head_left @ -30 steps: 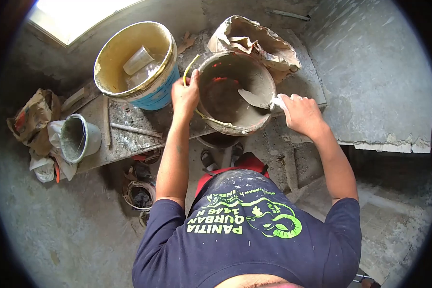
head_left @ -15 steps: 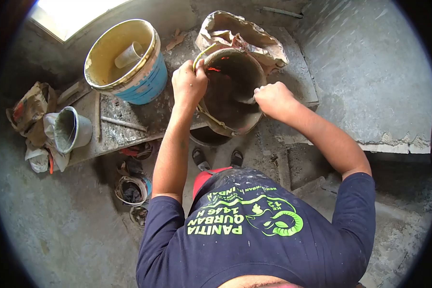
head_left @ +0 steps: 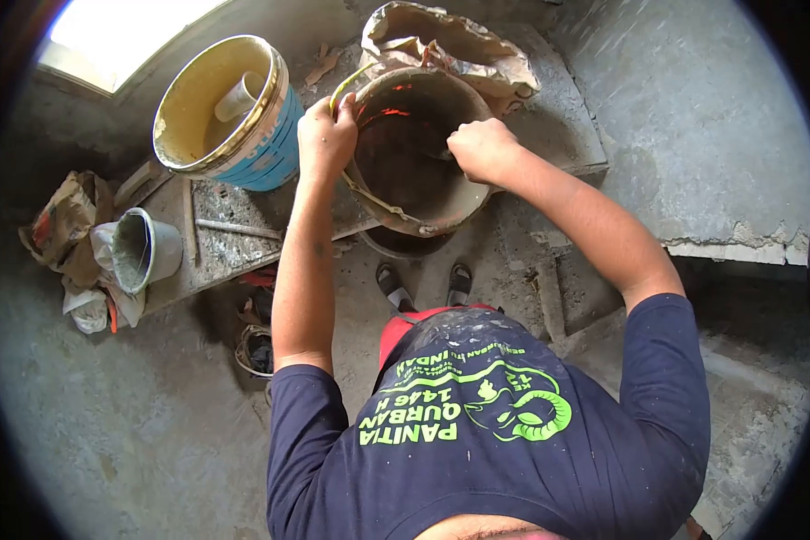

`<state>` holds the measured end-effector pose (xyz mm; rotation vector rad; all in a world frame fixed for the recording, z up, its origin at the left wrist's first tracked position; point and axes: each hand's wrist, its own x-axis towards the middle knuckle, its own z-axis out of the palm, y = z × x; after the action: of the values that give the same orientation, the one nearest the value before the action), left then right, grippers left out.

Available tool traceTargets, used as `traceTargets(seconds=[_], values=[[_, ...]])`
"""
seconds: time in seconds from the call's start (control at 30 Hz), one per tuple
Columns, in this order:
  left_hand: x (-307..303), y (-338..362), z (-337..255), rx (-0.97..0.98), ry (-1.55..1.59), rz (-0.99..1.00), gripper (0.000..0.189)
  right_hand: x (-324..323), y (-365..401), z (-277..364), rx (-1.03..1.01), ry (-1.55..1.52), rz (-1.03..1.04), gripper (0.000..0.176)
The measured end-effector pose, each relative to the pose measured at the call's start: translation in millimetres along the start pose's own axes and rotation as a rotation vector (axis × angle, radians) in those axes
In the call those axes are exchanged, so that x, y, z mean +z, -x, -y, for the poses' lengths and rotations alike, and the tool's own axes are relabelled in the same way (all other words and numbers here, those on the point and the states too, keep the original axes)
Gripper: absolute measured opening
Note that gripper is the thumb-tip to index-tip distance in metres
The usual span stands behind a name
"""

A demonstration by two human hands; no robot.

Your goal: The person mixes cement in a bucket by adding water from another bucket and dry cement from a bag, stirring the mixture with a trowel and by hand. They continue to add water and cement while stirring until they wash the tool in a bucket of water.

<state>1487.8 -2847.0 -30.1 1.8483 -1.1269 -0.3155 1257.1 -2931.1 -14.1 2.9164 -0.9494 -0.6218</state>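
A dark, mortar-stained bucket is tilted in front of me, with greyish-brown material inside. At its left rim my left hand is closed, gripping the edge beside the yellow-green bail handle. My right hand reaches over the right side of the opening, its fingers wrapped round a tool that looks like a trowel. Most of that tool is hidden by the hand and the shadow. Directly behind the bucket, an open paper cement sack leans close to the rim.
A blue-and-white bucket with a plastic cup inside stands on the bench at left. Farther left are a small grey pail and crumpled sacks. A concrete ledge juts out at right. Another container sits below the bucket.
My right hand has moved left and up, farther over the bucket's opening. My left hand and the bucket appear shifted slightly left and up, partly because the view moved.
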Motion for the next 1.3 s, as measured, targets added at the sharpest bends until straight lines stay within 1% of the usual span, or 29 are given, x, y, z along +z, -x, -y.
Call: traceTargets(seconds=[0.07, 0.13, 0.2, 0.23, 0.3, 0.33, 0.4, 0.43, 0.47, 0.53, 0.57, 0.6, 0.67, 0.7, 0.73, 0.77, 0.87, 0.9, 0.93, 1.0, 1.13, 1.2, 1.23, 1.27, 1.3], values=[[0.1, -1.4, 5.2, -0.021, -0.018, 0.025, 0.035, -8.0, -0.7, 12.8, -0.018, 0.019, 0.074, 0.022], [1.3, -8.5, 13.8, -0.018, -0.066, 0.007, 0.036, -25.4, -4.6, 12.6, -0.029, -0.065, 0.219, 0.024], [0.9, -6.9, 13.5, -0.005, -0.064, 0.004, 0.036, -10.9, -19.4, 2.4, -0.134, -0.140, 0.281, 0.023], [0.0, -7.3, 11.9, -0.010, -0.059, 0.007, 0.037, -3.4, -29.8, -1.5, -0.124, -0.150, 0.273, 0.023], [-1.1, -4.8, 7.6, 0.007, -0.048, -0.002, 0.036, 4.5, -38.3, -5.3, -0.180, -0.423, 0.357, 0.027], [-1.9, -5.1, 8.0, 0.021, -0.046, 0.008, 0.036, 8.9, -40.7, -8.1, -0.167, -0.432, 0.350, 0.027], [-2.1, -5.2, 15.7, 0.023, -0.049, -0.020, 0.034, 3.0, -37.1, -5.3, -0.071, -0.810, 0.437, 0.028], [-1.0, -5.6, 20.4, 0.019, -0.015, -0.016, 0.034, 3.2, -31.5, -1.9, 0.016, -0.994, 0.325, 0.031], [-1.1, -4.6, 16.5, 0.019, -0.008, -0.019, 0.034, 0.6, -29.3, -5.1, 0.020, -0.987, 0.325, 0.031], [-5.9, -2.2, 11.3, -0.027, -0.022, 0.019, 0.035, -5.1, -25.5, -10.3, 0.118, -0.748, -0.022, 0.031], [-5.2, -3.1, 13.3, -0.020, -0.044, 0.014, 0.035, -6.0, -20.7, -8.7, 0.141, -0.594, -0.079, 0.028], [-4.9, -3.9, 14.5, -0.024, -0.045, 0.014, 0.035, -2.7, -19.8, -3.7, 0.139, -0.595, -0.076, 0.028], [-3.5, -4.5, 15.8, -0.010, 0.001, 0.043, 0.033, 11.7, -19.2, 9.9, 0.265, -0.425, -0.071, 0.023], [-1.8, -4.1, 16.2, -0.007, 0.001, 0.045, 0.033, 16.1, -21.0, 20.2, 0.273, -0.424, -0.040, 0.021], [0.7, -3.9, 16.6, 0.009, 0.029, 0.015, 0.033, 20.4, -19.4, 29.4, 0.224, -0.445, -0.058, 0.024], [0.6, -4.1, 17.0, 0.024, 0.053, -0.014, 0.033, 17.1, -14.2, 40.0, 0.187, -0.457, -0.033, 0.023], [-3.6, -5.7, 16.5, -0.009, 0.023, -0.003, 0.033, 11.7, -0.1, 62.7, 0.078, -0.493, 0.031, 0.025], [-3.1, -9.9, 26.9, -0.019, -0.021, 0.004, 0.033, 10.8, 1.2, 59.6, 0.029, -0.469, 0.065, 0.027], [-4.0, -10.4, 32.2, -0.027, 0.013, 0.020, 0.033, 6.7, 3.0, 52.9, 0.037, -0.473, 0.063, 0.027], [-3.5, -6.5, 34.6, 0.021, 0.032, -0.019, 0.038, -6.0, 6.4, 38.0, 0.103, -0.371, 0.104, 0.028], [-6.6, -2.1, 38.0, 0.001, 0.029, -0.020, 0.039, -9.7, -7.9, 25.0, 0.239, -0.328, -0.082, 0.025], [-9.1, -0.8, 34.4, -0.021, 0.046, 0.003, 0.034, -15.6, -21.3, 42.8, 0.260, -0.353, -0.016, 0.024], [-8.3, -2.5, 34.6, -0.013, 0.049, -0.005, 0.034, -14.2, -22.8, 54.2, 0.192, -0.338, -0.020, 0.023], [-7.0, -1.8, 38.3, -0.009, 0.055, -0.009, 0.034, -9.0, -21.0, 65.0, 0.134, -0.303, -0.074, 0.022], [-5.5, -2.0, 40.2, -0.003, 0.062, -0.011, 0.034, -10.8, -16.2, 73.3, 0.078, -0.298, -0.071, 0.022]])
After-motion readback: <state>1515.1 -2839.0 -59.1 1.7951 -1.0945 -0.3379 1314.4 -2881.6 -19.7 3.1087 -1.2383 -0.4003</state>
